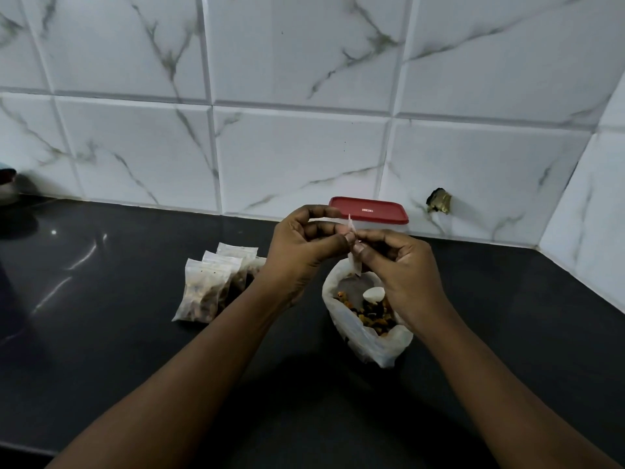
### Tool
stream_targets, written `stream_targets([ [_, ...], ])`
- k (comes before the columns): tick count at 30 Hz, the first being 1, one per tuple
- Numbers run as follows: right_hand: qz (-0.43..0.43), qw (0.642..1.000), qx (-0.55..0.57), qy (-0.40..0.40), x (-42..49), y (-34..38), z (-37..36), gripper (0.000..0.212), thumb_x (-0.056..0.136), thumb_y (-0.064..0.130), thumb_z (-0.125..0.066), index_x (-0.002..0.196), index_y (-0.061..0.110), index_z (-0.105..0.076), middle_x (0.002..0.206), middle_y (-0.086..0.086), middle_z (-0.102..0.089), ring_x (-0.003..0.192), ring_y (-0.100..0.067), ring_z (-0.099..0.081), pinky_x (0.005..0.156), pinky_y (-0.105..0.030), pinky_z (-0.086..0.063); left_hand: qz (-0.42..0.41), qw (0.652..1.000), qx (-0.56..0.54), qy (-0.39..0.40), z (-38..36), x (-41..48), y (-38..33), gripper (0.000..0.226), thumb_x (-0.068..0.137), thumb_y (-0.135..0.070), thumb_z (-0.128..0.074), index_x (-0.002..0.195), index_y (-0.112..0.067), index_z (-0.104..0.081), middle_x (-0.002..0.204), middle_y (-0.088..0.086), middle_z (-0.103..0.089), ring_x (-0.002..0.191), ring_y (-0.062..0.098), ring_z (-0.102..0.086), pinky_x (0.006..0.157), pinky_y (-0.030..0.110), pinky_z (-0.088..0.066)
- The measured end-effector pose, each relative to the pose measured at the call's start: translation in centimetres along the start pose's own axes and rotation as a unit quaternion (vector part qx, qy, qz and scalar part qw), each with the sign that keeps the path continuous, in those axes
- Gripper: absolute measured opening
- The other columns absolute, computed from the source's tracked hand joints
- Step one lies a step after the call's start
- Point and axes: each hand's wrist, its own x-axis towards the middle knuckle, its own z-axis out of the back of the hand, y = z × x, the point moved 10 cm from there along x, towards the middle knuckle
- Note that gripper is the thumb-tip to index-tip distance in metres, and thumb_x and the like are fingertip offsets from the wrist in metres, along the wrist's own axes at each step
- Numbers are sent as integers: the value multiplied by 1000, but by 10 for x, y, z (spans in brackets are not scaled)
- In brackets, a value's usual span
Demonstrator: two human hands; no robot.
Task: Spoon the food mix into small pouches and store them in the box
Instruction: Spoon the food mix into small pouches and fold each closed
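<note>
My left hand [306, 247] and my right hand [404, 265] meet above the counter and both pinch a small clear pouch [354, 255], seen edge-on between the fingertips. Directly below stands an open white plastic bag [367, 336] holding a dark and orange food mix [372, 313]. A white spoon [373, 293] lies in the mix. To the left, several filled pouches [209, 286] lean in a row on the counter. A clear box with a red lid [370, 211] stands shut against the wall, behind my hands.
The black glossy countertop [118, 299] runs along a white marble-tiled wall [304, 147] that turns a corner at the right. A brass fitting [439, 199] sticks out of the wall right of the box. A dark object [6, 187] sits at the far left edge.
</note>
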Motion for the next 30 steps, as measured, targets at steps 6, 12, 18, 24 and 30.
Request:
stream_targets([
  [6, 108, 978, -175, -45, -4, 24, 8, 19, 96, 1, -66, 108, 15, -70, 91, 5, -70, 85, -9, -69, 74, -20, -57, -32, 995, 89, -44, 9, -1, -3, 27, 86, 10, -77, 109, 1, -67, 92, 19, -76, 87, 29, -76, 80, 40, -64],
  [12, 173, 912, -367, -56, -5, 29, 2, 20, 95, 1, -62, 108, 7, -76, 103, -1, -58, 95, -15, -58, 79, -22, -50, -72, 978, 190, -36, 1, -7, -7, 22, 87, 0, -80, 106, -5, -71, 92, 7, -77, 88, 28, -75, 82, 39, -64],
  [18, 65, 980, -183, -41, -3, 14, 7, 22, 98, 14, -70, 118, 15, -79, 108, 9, -77, 101, 6, -69, 85, -9, -53, -139, 957, 252, -34, -7, -13, -16, 20, 88, 2, -78, 107, -4, -73, 93, 4, -76, 86, 14, -76, 79, 26, -62],
  [24, 112, 951, -284, -48, -7, 26, 0, 32, 97, 11, -71, 129, 12, -73, 118, 0, -77, 104, -3, -69, 86, -1, -47, -164, 949, 264, -39, -8, -14, -21, 17, 88, 1, -78, 104, -3, -75, 94, 2, -77, 85, 13, -76, 77, 24, -61],
  [30, 181, 884, -429, 38, -5, 29, -17, 22, 95, 9, -72, 116, 14, -78, 89, -5, -75, 85, -21, -60, 69, -31, -44, -183, 939, 289, -33, -9, -14, -23, 18, 88, -1, -78, 105, -4, -75, 94, 0, -77, 84, 13, -76, 77, 26, -61],
])
